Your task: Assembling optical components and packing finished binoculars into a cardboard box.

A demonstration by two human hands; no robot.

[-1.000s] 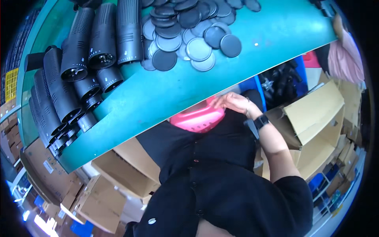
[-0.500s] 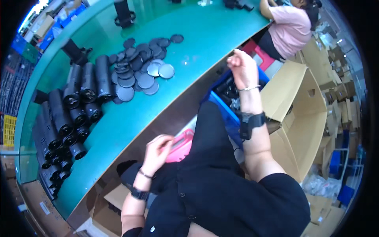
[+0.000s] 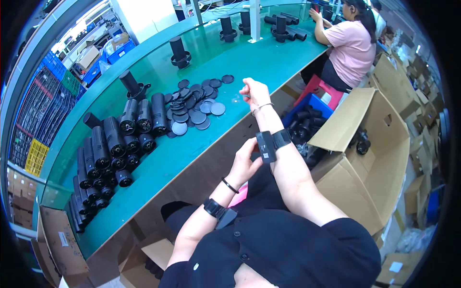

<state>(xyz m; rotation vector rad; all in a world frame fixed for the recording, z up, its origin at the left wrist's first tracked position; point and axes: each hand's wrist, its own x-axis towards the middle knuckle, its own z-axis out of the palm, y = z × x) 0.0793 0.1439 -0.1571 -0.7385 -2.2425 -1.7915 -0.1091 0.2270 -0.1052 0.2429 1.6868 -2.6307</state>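
Observation:
My left hand (image 3: 246, 162) is closed at the edge of a black box-shaped wrist device (image 3: 266, 147) strapped to my right forearm, its fingers partly hidden behind the device. My right hand (image 3: 256, 93) hovers over the front edge of the green bench (image 3: 192, 156), fingers curled in and nothing visible in them. Left of it on the bench lies a loose heap of flat dark round discs (image 3: 198, 116). Beyond them, black ribbed cylinders (image 3: 114, 137) are stacked in a pile, open ends facing me. A second wrist device (image 3: 214, 208) is strapped on my left wrist.
Black tubes on ring bases (image 3: 180, 53) stand along the bench's far side. To my right are a blue bin (image 3: 314, 103) of black parts and an open cardboard box (image 3: 372, 168). A person in a pink shirt (image 3: 350, 50) sits farther along the bench, holding something.
My left hand has moved up and right, from beside the pink stool to the device on my right forearm. My right arm has swung left. The view has tilted up, showing more bench.

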